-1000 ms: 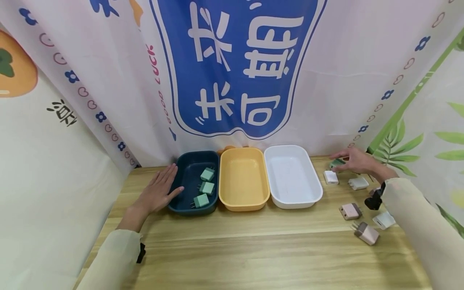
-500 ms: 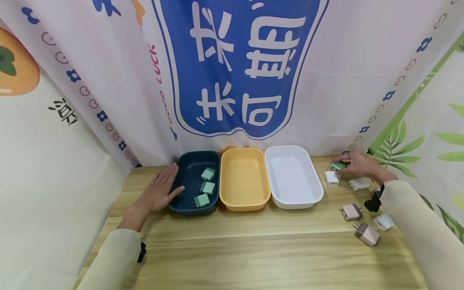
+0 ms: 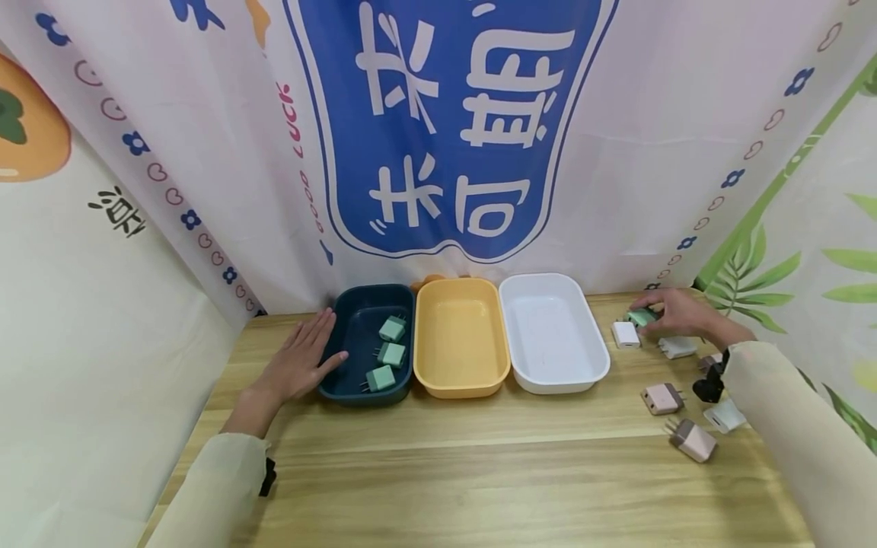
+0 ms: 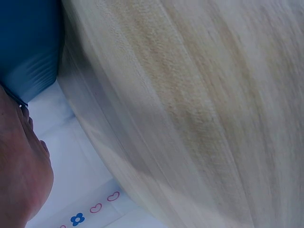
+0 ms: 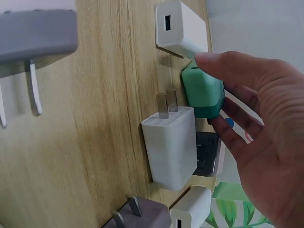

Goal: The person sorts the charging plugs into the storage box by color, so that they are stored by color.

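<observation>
My right hand [image 3: 677, 313], at the far right of the table, pinches a green plug-in charger [image 5: 202, 92] between thumb and fingers. Right by it lie a white charger [image 3: 626, 334] and a second white charger [image 5: 170, 145] with its prongs pointing up. On the left, my left hand [image 3: 299, 361] rests with straight fingers along the left rim of a dark blue tray [image 3: 349, 392]. Inside that tray are three green chargers, one of them a green charger [image 3: 392, 355] in the middle. The left wrist view shows only part of the hand against the tray's wall.
A yellow tray [image 3: 462, 392] and a white tray [image 3: 560, 387] stand beside the blue one. Pink-and-brown chargers, such as a pink charger [image 3: 693, 440], and a white charger [image 3: 725, 415] lie at the right. A printed curtain [image 3: 617, 190] hangs behind the table.
My right hand's fingers have closed on the green charger, which has shifted slightly right and turned a little. The left hand stays at the blue tray.
</observation>
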Demonstrator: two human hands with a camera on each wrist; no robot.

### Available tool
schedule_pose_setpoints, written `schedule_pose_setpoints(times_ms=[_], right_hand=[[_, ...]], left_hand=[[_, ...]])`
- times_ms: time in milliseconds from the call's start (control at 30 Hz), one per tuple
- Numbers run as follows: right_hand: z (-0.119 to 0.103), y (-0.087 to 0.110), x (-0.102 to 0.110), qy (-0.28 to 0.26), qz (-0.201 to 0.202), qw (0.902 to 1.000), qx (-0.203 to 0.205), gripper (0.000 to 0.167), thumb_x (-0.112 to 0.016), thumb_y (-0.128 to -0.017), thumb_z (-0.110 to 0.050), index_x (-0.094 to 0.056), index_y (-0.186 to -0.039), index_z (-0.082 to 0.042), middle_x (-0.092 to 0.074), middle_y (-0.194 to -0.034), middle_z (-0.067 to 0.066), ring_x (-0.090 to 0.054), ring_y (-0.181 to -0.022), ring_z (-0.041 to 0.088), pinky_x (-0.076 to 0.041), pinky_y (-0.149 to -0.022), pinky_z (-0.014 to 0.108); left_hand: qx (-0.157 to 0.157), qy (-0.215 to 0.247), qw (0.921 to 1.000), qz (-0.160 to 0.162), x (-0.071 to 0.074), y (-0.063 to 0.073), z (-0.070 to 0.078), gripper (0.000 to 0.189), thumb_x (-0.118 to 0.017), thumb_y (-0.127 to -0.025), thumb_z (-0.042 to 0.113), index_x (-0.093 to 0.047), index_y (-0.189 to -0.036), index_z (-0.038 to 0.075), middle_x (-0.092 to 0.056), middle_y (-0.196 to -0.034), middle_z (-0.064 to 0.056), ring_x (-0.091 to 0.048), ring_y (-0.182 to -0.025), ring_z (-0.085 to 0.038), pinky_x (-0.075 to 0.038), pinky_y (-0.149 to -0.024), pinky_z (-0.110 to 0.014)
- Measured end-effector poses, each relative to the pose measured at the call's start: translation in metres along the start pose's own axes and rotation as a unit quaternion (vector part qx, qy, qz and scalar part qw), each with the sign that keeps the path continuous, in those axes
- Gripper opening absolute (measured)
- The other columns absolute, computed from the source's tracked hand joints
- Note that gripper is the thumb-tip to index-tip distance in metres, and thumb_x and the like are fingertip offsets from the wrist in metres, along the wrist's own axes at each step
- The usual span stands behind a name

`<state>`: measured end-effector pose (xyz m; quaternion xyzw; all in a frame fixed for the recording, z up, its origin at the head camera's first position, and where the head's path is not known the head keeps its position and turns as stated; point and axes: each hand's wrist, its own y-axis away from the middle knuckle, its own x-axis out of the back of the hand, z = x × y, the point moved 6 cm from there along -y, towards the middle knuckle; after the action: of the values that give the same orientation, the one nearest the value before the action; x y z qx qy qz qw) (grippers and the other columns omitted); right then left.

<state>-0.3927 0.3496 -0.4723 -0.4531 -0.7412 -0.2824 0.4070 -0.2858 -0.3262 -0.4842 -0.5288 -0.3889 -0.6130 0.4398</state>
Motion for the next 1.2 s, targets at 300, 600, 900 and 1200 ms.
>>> schedule_pose_setpoints(times_ms=[300,600,900,1200], right_hand=[[0.0001,0.0010,-0.0027,0.018,-0.003,0.9997,0.014,0.053,-0.095,-0.076,-0.013,-0.074,-0.121,0.006,-0.068,-0.125,0.031,-0.066,-0.109,0.041,-0.055,-0.091,0.052],[-0.0027,0.0021,-0.0042,0.041,-0.003,0.9989,0.024,0.045,-0.094,-0.075,-0.009,-0.077,-0.115,0.004,-0.072,-0.116,0.026,-0.068,-0.104,0.038,-0.055,-0.089,0.049],[-0.0024,0.0047,-0.0040,0.052,0.006,0.9979,0.037,0.043,-0.096,-0.075,-0.012,-0.078,-0.111,0.002,-0.075,-0.112,0.021,-0.069,-0.101,0.036,-0.056,-0.084,0.043],[-0.0068,0.0073,-0.0023,0.048,0.012,0.9985,0.025,0.045,-0.094,-0.079,-0.015,-0.077,-0.116,0.004,-0.073,-0.116,0.026,-0.069,-0.099,0.032,-0.055,-0.080,0.036]], left_hand=[[0.003,0.011,0.9999,0.000,-0.0004,0.0007,0.0014,0.087,-0.038,-0.111,0.058,-0.009,-0.169,0.001,-0.004,-0.178,-0.018,-0.007,-0.163,-0.041,-0.006,-0.130,-0.064],[0.003,0.012,0.9999,0.000,-0.0004,0.0006,0.0025,0.087,-0.037,-0.111,0.059,-0.007,-0.169,0.001,-0.003,-0.178,-0.018,-0.007,-0.163,-0.042,-0.006,-0.130,-0.064],[0.000,0.012,0.9999,0.002,-0.0007,0.0000,0.0029,0.087,-0.037,-0.111,0.059,-0.009,-0.169,0.001,-0.004,-0.178,-0.019,-0.008,-0.163,-0.042,-0.007,-0.129,-0.065],[-0.010,0.016,0.9995,0.025,0.0003,0.0004,0.0017,0.087,-0.039,-0.111,0.058,-0.011,-0.169,0.000,-0.009,-0.177,-0.020,-0.011,-0.162,-0.043,-0.010,-0.129,-0.066]])
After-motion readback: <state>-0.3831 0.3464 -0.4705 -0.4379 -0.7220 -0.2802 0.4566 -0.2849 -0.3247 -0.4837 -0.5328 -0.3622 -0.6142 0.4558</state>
